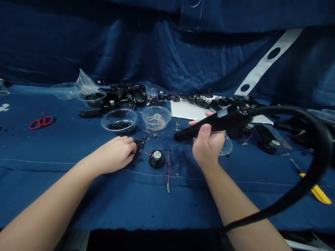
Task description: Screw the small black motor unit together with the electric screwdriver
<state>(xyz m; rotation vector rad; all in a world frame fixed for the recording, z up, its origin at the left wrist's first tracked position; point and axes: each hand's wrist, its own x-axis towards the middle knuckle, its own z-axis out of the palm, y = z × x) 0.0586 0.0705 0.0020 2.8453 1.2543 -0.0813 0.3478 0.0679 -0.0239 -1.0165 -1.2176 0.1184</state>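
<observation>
Dark blue cloth [104, 200] covers our counter. Our left hand [119, 153] curls at loose small black pieces [141, 143] (gripping any? we cannot tell); our right hand [208, 145] wraps a black corded handheld tool [233, 116]. Between them, the round black silver-topped part [156, 159] looks unfinished to us. The tool's pale label [222, 112] is unreadable.

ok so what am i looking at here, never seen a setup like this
There's no machine arm here: these are a person's two bare hands, filmed by one head-worn camera looking forward and down. The right hand grips a black handheld tool with a thick black cable. The left hand is at a pile of small dark pieces; its fingertips are hidden. On the blue cloth are clear bowls of small parts, a round black part with a red wire, and red-handled scissors.
</observation>
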